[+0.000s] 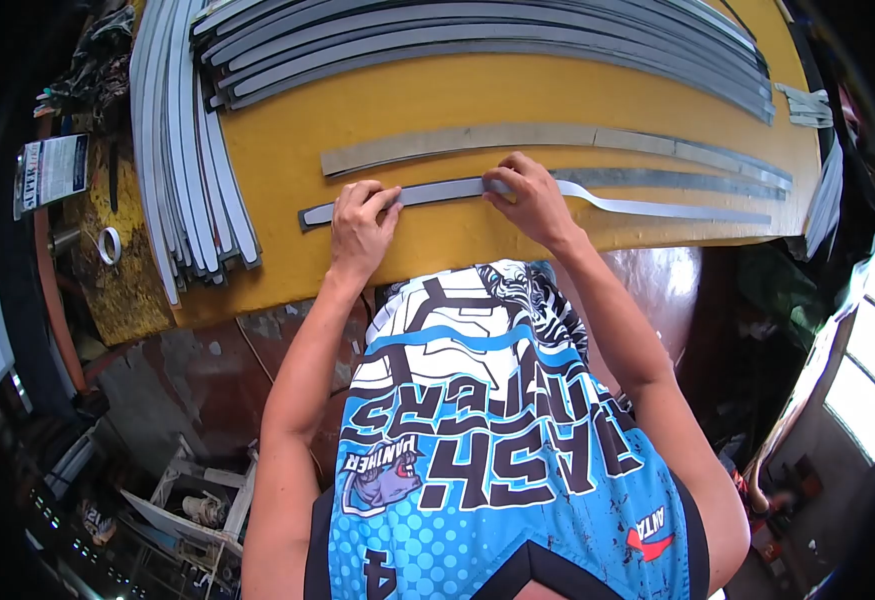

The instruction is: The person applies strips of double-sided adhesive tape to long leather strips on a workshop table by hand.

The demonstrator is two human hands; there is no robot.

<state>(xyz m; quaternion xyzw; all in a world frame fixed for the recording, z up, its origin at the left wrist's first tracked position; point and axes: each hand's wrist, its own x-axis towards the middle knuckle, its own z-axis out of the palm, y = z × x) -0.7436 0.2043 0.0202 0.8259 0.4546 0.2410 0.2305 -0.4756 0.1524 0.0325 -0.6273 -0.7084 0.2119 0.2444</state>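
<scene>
A long dark grey strip [305, 226] lies across the near side of the yellow table, with a narrower white strip [437, 189] on top of it. My left hand [362, 222] is closed near the left end, thumb and forefinger gripping at the strips' edge. Farther right, my right hand [529, 195] pinches the white strip. Beyond that hand the white strip lifts off the grey one, twists and trails towards me. Just behind lies a bare grey-beige strip [457, 144], which neither hand touches.
Stacked grey strips with white strips on them [497, 45] line the back of the yellow table [287, 120]. Another such stack [182, 150] runs along the left. A tape roll [109, 246] and a printed packet [52, 175] are at far left. Pale strips [805, 105] hang over the right edge.
</scene>
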